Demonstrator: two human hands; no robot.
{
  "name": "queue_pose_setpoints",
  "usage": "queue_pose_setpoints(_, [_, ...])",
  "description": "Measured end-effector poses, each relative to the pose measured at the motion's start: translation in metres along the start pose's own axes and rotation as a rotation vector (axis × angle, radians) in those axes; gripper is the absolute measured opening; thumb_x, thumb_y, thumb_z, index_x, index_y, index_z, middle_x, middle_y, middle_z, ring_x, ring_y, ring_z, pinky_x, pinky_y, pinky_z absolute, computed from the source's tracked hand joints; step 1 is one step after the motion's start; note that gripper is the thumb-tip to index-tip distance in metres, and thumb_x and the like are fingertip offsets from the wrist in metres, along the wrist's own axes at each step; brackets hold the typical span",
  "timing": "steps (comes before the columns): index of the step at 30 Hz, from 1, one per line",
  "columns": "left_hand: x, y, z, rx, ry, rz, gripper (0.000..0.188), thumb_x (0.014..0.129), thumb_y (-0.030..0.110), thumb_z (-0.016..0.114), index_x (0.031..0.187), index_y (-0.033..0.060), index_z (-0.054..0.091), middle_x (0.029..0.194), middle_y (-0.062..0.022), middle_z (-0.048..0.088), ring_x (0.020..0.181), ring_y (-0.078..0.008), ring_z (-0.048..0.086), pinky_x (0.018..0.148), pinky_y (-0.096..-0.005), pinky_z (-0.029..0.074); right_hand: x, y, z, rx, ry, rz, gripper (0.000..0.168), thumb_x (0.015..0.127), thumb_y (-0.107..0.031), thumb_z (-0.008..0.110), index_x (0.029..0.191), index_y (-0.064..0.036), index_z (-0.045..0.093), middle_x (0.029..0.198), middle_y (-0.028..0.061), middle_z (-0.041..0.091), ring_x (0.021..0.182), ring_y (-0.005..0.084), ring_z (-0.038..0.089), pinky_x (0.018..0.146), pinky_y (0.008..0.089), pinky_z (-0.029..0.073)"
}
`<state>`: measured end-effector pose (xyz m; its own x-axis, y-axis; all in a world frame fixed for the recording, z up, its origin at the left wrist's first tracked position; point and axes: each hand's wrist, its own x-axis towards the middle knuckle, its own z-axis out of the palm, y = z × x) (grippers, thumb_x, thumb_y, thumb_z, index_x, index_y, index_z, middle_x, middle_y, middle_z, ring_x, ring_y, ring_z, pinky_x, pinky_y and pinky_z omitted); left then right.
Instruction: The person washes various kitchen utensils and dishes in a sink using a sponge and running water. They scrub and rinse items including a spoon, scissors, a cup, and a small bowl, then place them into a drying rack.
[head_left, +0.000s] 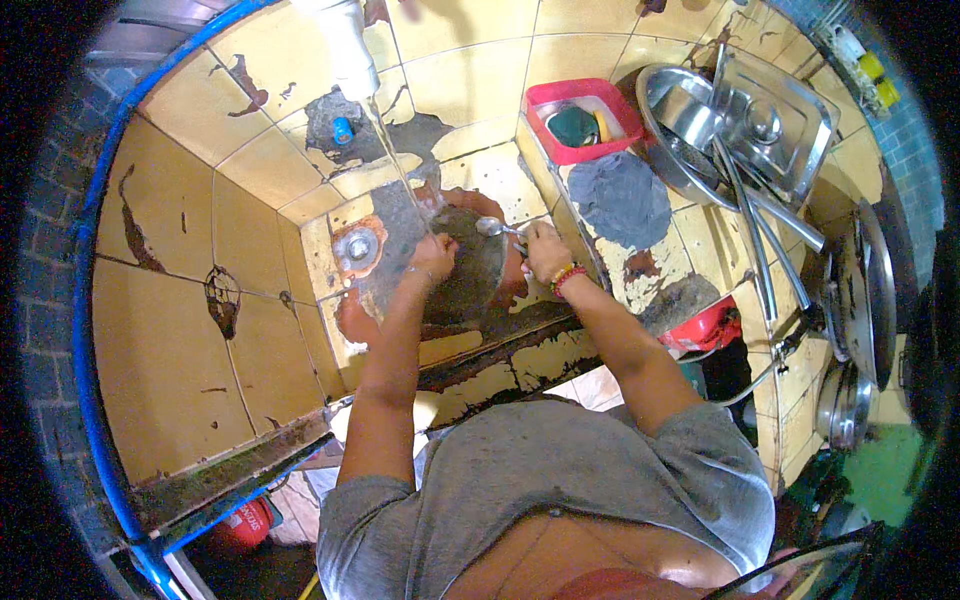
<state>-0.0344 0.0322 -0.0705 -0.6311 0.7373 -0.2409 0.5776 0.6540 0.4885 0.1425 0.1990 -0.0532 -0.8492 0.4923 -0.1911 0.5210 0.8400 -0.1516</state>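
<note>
My right hand (546, 251) grips a metal spoon (491, 226), its bowl pointing left over the tiled sink floor (517, 184). Other metal handles seem to lie in the same grip, partly covered by the fingers. To the left, my left hand (435, 256) is low in the sink beside the falling water, fingers curled; whether something is in them is hidden. A stream of water (394, 154) runs from a white pipe end (354, 67) and splashes just beyond my left hand. A round metal drain (358, 249) sits left of that hand.
On the right ledge stands a pink plastic container (544, 139) with a dark green scrubber (574, 127). A steel bowl (660, 169) beside it holds ladles and a steel lid (795, 112). A small blue cap (342, 130) is at the back wall. Pans (862, 292) hang far right.
</note>
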Motion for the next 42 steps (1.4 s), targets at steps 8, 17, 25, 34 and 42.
queue_pose_setpoints(8, [-0.004,-0.007,0.027,-0.042,-0.001,0.192,0.029,0.078,0.021,0.061,0.104,0.0079,0.058,0.111,-0.0182,0.049,0.106,-0.035,0.05,0.089,-0.042,0.042,-0.026,-0.013,-0.005,-0.103,0.133,0.2,0.049,0.07,-0.028,0.068,0.107,-0.004,0.047,0.11,0.0164,0.051,0.109,0.0339,0.046,0.088,0.0424,0.042])
queue_pose_setpoints(17, [0.02,0.047,0.005,0.348,-0.305,0.024,0.029,0.079,0.015,0.054,0.105,0.0026,0.056,0.115,-0.0178,0.051,0.102,-0.0346,0.054,0.085,-0.0417,0.046,-0.028,0.017,0.055,0.455,-0.033,-0.134,0.019,0.07,-0.014,0.057,0.086,-0.005,0.061,0.083,0.0188,0.061,0.082,0.0365,0.057,0.073,0.0434,0.046])
queue_pose_setpoints(25, [0.084,0.247,-0.049,-0.231,0.38,0.622,0.018,0.08,0.014,0.05,0.089,0.0014,0.059,0.087,-0.022,0.058,0.086,-0.0377,0.056,0.078,-0.043,0.046,-0.041,0.026,0.028,0.539,-0.127,-0.081,0.024,0.077,-0.028,0.059,0.089,-0.008,0.062,0.084,0.0168,0.06,0.075,0.0333,0.057,0.066,0.0413,0.045])
queue_pose_setpoints(34, [0.157,0.3,-0.009,0.035,0.19,-0.064,0.029,0.077,0.034,0.061,0.09,0.0088,0.068,0.095,-0.0153,0.065,0.093,-0.0307,0.062,0.077,-0.0389,0.05,-0.047,0.02,0.001,0.784,-0.198,-0.224,0.042,0.081,-0.031,0.054,0.111,-0.001,0.053,0.103,0.0159,0.06,0.091,0.0328,0.057,0.08,0.042,0.045])
queue_pose_setpoints(42, [0.109,0.274,-0.089,-0.478,0.396,0.173,0.041,0.068,0.039,0.072,0.084,0.0024,0.067,0.078,-0.0134,0.066,0.072,-0.0233,0.064,0.066,-0.0338,0.049,0.019,0.04,0.053,1.394,-0.417,-0.199,0.037,0.087,-0.026,0.051,0.115,-0.001,0.05,0.102,0.0126,0.058,0.088,0.0275,0.057,0.074,0.0361,0.047])
